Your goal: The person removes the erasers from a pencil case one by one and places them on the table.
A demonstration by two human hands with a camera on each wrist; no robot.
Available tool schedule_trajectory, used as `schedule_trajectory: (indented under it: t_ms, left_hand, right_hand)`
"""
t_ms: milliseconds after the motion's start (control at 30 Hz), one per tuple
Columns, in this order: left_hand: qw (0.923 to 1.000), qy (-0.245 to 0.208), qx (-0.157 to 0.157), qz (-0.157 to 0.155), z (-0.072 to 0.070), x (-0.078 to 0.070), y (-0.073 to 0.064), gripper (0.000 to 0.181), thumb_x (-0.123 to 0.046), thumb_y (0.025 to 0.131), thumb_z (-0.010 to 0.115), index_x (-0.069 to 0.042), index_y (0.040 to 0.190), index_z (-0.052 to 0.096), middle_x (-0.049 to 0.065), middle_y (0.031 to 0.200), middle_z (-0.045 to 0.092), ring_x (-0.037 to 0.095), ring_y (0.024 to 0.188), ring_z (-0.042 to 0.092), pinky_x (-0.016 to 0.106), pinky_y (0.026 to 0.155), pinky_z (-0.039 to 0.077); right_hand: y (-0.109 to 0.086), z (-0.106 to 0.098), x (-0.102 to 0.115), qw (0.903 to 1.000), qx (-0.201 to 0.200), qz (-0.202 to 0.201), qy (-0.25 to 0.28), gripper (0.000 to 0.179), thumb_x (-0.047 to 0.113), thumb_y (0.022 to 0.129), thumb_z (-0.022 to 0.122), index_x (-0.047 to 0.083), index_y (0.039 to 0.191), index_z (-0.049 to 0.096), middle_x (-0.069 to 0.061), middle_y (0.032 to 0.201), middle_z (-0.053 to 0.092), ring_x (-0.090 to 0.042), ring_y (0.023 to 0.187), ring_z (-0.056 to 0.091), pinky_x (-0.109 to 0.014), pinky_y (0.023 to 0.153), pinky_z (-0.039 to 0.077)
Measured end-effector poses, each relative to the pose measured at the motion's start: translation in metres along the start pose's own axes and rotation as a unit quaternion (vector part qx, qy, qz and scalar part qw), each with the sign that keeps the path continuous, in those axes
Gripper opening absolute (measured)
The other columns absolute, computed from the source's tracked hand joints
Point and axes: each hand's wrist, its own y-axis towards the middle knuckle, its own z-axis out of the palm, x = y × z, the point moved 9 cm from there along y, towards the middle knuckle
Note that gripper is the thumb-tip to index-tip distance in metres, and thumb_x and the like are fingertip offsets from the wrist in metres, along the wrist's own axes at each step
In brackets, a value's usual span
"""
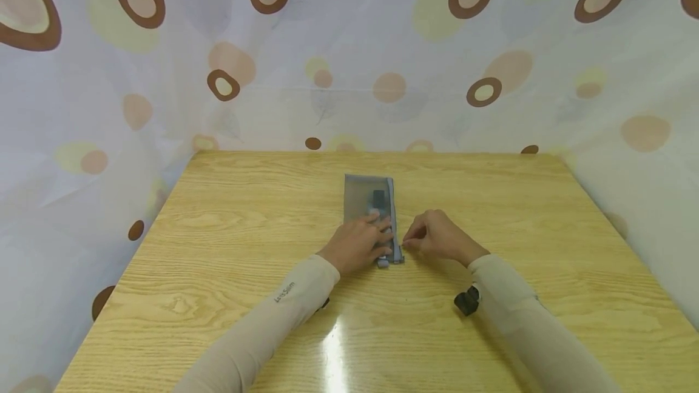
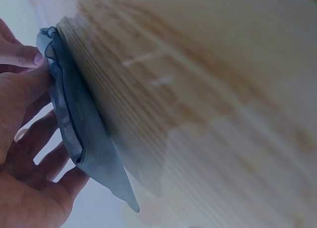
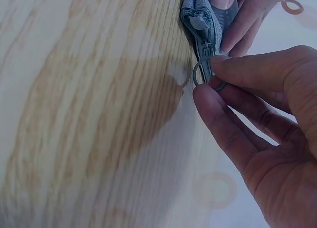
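Observation:
A grey-blue zipped mesh pouch (image 1: 356, 196) lies on the wooden table, its zipper edge toward the right. Through its see-through side shows a small dark rectangular item (image 1: 378, 199). My left hand (image 1: 357, 242) rests on the pouch's near half, fingers spread across it toward the zipper. At the near end of that edge, my right hand (image 1: 437, 236) pinches the ring-shaped zipper pull (image 3: 196, 73) between thumb and fingertips. The right wrist view has the zipper (image 3: 208, 45) end bunched beside the left hand's fingers. In the left wrist view the pouch (image 2: 94, 134) appears edge-on.
The wood-grain table (image 1: 246, 199) extends around the pouch on all sides. A white curtain (image 1: 349, 47) with brown and pale circles hangs behind it and along both sides. A black wrist device (image 1: 466, 301) sits under the right sleeve.

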Motion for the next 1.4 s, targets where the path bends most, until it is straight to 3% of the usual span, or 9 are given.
schedule_trajectory:
  t_ms: [967, 1200, 1400]
  left_hand:
    - [0.9999, 0.003, 0.012, -0.008, 0.004, -0.001, -0.001, 0.043, -0.041, 0.1, 0.062, -0.019, 0.137, 0.064, 0.002, 0.153, 0.046, 0.028, 0.145, 0.038, 0.04, 0.112, 0.042]
    - [0.9997, 0.0, 0.022, -0.013, 0.002, -0.001, 0.001, 0.044, -0.041, 0.099, 0.063, -0.018, 0.137, 0.064, 0.002, 0.154, 0.045, 0.029, 0.145, 0.037, 0.039, 0.11, 0.044]
    - [0.9989, 0.036, 0.03, -0.001, -0.002, -0.002, 0.007, 0.045, -0.044, 0.099, 0.063, -0.019, 0.135, 0.067, 0.004, 0.151, 0.05, 0.027, 0.141, 0.045, 0.038, 0.107, 0.048]
  right_hand:
    - [0.013, -0.004, -0.013, 0.9989, -0.033, 0.026, -0.02, 0.005, 0.005, 0.089, 0.076, 0.002, 0.087, 0.08, -0.008, 0.088, 0.077, -0.026, 0.087, 0.071, -0.043, 0.077, 0.06]
    - [0.014, -0.005, -0.014, 0.9989, -0.023, 0.034, -0.023, 0.006, 0.005, 0.091, 0.075, 0.003, 0.091, 0.081, -0.007, 0.09, 0.077, -0.024, 0.087, 0.071, -0.042, 0.077, 0.06]
    - [0.015, -0.005, -0.011, 0.9995, -0.013, 0.023, -0.019, 0.006, 0.004, 0.091, 0.075, 0.003, 0.092, 0.081, -0.009, 0.095, 0.076, -0.019, 0.08, 0.071, -0.038, 0.072, 0.06]
